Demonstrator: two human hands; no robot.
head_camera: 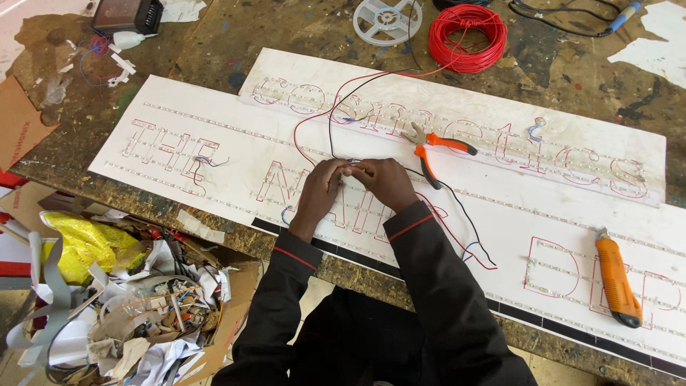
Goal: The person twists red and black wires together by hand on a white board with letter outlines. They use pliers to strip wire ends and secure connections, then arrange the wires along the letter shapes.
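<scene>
Looks like a sign-making workshop: paint-stained workbench [572, 78], white sign boards [236, 150], red wire coil [467, 27], pliers [434, 151], scrap box [143, 314] by its edge.

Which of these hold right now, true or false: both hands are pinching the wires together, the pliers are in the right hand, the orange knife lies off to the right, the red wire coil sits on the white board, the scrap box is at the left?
1. Both hands pinch the wires together. True: left hand and right hand meet over the wires on the white sign board.
2. The pliers are in the right hand. False: the orange-handled pliers lie on the board.
3. The orange utility knife lies to the right. True.
4. The red wire coil sits on the board. False: it rests on the workbench.
5. The scrap box is at the left. True.
</scene>
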